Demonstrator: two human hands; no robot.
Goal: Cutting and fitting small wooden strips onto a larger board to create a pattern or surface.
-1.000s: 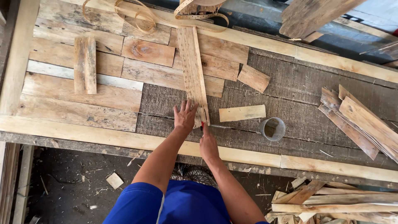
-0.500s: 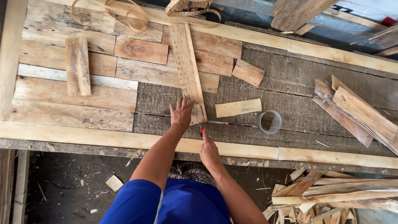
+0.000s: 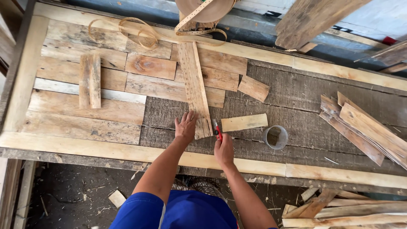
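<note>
Long plank (image 3: 195, 87) under left hand (image 3: 185, 126): raw wood, rough, matt, dotted w/ small holes. Tool (image 3: 217, 130) in right hand (image 3: 224, 149): red handle, looks glossy plastic. Surface (image 3: 296, 97): weathered grey wood, coarse grain, edged w/ paler wood. Short offcut (image 3: 244, 122): pale, smoother wood. Cup (image 3: 275, 137): clear plastic, slight sheen. Strap coil (image 3: 140, 32): tan, smooth, thin; material unclear.

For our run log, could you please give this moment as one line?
left hand: flat on long plank | right hand: holding red-handled tool at plank end | nearby: short wood piece, tape roll
</note>
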